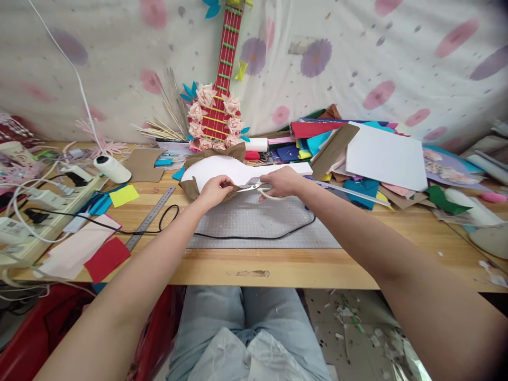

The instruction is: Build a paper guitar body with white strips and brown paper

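Note:
A white guitar-shaped board (pixel 226 168) lies above the grey cutting mat (pixel 257 222), its rounded body at the left and its neck to the right. Brown fabric or paper (pixel 222 152) sticks out around the body's edge. My left hand (pixel 218 189) pinches this brown material at the board's near edge. My right hand (pixel 281 182) grips a pair of scissors (pixel 273 196) with pale handles. Their blades point left toward my left fingertips, along the board's near side. Exactly where the blades meet the brown material is too small to tell.
Behind stands a red paper guitar (pixel 216 114) with pink flowers. A steel ruler (pixel 153 217), power strip (pixel 51 211) and thread spool (pixel 113 169) lie left. A black cable (pixel 246 237) crosses the mat. Coloured sheets and a white board (pixel 384 156) are piled right.

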### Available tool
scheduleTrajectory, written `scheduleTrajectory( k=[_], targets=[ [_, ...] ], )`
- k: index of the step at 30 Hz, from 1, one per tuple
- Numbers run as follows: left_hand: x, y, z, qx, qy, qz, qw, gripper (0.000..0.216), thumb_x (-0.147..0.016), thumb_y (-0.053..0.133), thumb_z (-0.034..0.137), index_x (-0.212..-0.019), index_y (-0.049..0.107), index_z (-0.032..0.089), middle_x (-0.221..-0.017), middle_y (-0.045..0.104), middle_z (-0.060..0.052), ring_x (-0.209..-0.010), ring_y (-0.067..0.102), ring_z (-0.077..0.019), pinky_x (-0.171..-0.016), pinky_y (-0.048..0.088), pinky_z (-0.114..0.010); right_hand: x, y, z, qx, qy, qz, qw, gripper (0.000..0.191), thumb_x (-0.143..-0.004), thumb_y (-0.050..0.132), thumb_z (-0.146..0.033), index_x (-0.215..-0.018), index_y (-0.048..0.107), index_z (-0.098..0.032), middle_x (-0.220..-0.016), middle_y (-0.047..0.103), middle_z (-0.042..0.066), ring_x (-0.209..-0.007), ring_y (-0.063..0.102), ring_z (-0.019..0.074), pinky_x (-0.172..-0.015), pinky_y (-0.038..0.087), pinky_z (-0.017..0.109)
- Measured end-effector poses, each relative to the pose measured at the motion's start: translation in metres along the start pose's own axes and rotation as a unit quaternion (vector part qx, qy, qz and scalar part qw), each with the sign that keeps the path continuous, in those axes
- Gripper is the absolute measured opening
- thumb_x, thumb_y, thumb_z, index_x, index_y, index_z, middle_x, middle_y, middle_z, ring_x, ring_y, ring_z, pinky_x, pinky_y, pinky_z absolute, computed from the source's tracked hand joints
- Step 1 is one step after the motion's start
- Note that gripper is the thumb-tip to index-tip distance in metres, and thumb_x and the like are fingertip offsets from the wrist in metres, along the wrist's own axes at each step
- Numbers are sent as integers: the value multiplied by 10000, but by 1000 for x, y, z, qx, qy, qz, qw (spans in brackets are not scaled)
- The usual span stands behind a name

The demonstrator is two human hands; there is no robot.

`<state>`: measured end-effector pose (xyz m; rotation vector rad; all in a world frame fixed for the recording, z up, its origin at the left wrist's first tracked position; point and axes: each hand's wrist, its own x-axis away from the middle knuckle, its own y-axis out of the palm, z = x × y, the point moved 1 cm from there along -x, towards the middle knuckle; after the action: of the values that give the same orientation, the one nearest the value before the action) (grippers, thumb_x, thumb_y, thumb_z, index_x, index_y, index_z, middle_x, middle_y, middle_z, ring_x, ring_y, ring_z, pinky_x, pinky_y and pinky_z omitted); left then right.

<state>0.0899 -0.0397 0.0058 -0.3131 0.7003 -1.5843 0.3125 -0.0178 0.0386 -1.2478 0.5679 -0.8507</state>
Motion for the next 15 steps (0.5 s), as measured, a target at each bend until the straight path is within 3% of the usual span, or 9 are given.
scheduleTrajectory(
  k=[15],
  targets=[
    [-1, 1, -2, 1, -6, 0, 1000, 76, -671, 564, 176, -729, 611, 190, -699, 605, 9, -665, 521, -140, -679, 421, -285, -4, 11, 6, 26, -7, 29, 999, 641, -717, 413, -744, -1029, 647, -236, -794, 696, 98, -718, 613, 235, -589, 253, 277]
  ],
)
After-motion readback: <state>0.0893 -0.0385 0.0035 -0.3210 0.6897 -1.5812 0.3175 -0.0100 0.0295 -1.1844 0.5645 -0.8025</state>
